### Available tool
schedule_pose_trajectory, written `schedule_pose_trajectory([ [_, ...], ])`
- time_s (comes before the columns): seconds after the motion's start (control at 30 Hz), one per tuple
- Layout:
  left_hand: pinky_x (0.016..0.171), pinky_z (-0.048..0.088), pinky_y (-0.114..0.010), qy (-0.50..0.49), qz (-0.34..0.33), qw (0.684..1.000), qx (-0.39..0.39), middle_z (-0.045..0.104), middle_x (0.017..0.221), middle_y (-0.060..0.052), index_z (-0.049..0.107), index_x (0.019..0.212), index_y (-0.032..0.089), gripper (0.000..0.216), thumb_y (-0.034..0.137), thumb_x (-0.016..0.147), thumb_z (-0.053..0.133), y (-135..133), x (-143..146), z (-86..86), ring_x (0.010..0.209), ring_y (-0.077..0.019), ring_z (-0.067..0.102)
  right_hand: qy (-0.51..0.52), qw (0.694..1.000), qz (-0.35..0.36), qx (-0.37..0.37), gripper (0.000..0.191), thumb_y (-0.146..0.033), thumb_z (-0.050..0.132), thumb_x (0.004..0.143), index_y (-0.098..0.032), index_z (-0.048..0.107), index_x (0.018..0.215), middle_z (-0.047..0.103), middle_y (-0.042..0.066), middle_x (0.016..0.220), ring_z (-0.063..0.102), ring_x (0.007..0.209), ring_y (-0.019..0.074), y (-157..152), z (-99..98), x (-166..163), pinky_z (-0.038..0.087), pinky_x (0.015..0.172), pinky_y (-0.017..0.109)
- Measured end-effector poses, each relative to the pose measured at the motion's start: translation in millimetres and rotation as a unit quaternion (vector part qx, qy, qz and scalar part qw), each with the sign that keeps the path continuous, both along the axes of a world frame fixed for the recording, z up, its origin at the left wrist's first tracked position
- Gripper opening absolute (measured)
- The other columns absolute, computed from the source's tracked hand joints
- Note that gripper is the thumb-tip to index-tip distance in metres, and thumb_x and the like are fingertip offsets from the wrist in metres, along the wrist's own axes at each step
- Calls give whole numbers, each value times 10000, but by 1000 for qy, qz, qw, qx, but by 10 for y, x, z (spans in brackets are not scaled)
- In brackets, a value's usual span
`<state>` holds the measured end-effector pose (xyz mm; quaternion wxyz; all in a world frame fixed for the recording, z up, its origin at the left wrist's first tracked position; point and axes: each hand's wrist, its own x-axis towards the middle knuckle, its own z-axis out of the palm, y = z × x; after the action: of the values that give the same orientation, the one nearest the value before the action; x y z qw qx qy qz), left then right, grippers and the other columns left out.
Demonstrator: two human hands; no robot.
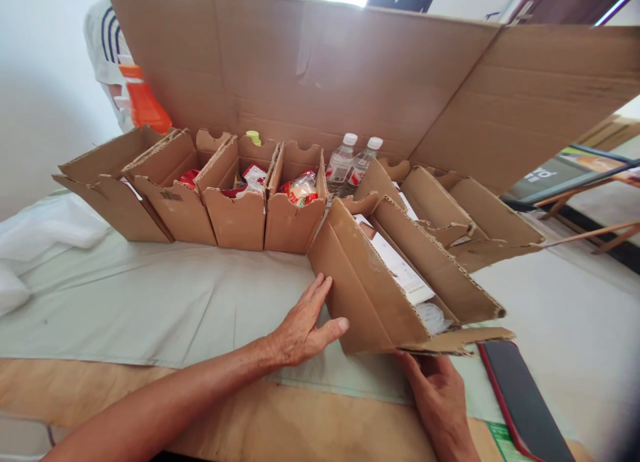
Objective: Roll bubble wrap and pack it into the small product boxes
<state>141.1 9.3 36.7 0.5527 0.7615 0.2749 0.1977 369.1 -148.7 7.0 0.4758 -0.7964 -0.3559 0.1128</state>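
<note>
A row of small open cardboard boxes stands on a pale cloth in front of a large unfolded cardboard sheet (320,69). The nearest box (360,289) sits tilted, with white paper inside. My left hand (305,325) lies open, fingers flat against that box's left wall. Under the box's front corner flap, my right hand (440,395) has its fingers tucked out of sight. Other boxes hold red snack packets (300,189), and two water bottles (350,159) stand behind them.
A dark phone with a red edge (520,402) lies right of my right hand. Another person in a white striped shirt (107,42) stands at the back left by an orange bottle (143,102). White bags (40,229) lie at the left. A wooden table edge (250,422) runs along the front.
</note>
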Motion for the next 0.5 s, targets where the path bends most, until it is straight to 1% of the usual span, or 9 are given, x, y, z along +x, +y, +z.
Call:
schedule_pose_trajectory([
  [0.1,1304,124,-513,-26,11,1000,7,133,1712,-170,245,1616,107,935,667,918,517,87,50,-73,1597,-292,123,-13,1000,24,-7,383,-580,732,708,-215,693,816,769,75,777,711,672,239,71,111,-125,559,580,307],
  [0.17,1301,144,-517,-47,21,999,7,167,1707,-182,260,1609,104,919,641,917,537,153,89,-137,1592,-301,154,-19,999,35,-16,385,-584,711,730,-218,686,848,771,69,824,709,681,228,134,176,-192,550,563,294],
  [0.3,1273,241,-539,-93,43,994,-25,232,1698,-174,299,1594,142,846,586,922,559,223,141,-237,1573,-324,223,-52,996,43,-60,435,-635,658,745,-222,675,880,766,63,835,687,647,220,320,292,-239,519,538,298],
  [0.4,1246,307,-532,-112,62,991,-50,266,1688,-162,304,1588,162,796,537,935,562,201,129,-239,1544,-331,293,-94,989,50,-105,463,-686,586,745,-230,649,800,752,67,761,677,638,235,556,373,-215,511,602,333],
  [0.5,1183,400,-545,-90,74,992,-46,244,1696,-146,251,1606,186,806,486,932,573,152,97,-196,1527,-354,314,-122,983,37,-131,468,-712,574,707,-246,606,703,727,71,695,674,664,264,868,417,-166,478,649,360],
])
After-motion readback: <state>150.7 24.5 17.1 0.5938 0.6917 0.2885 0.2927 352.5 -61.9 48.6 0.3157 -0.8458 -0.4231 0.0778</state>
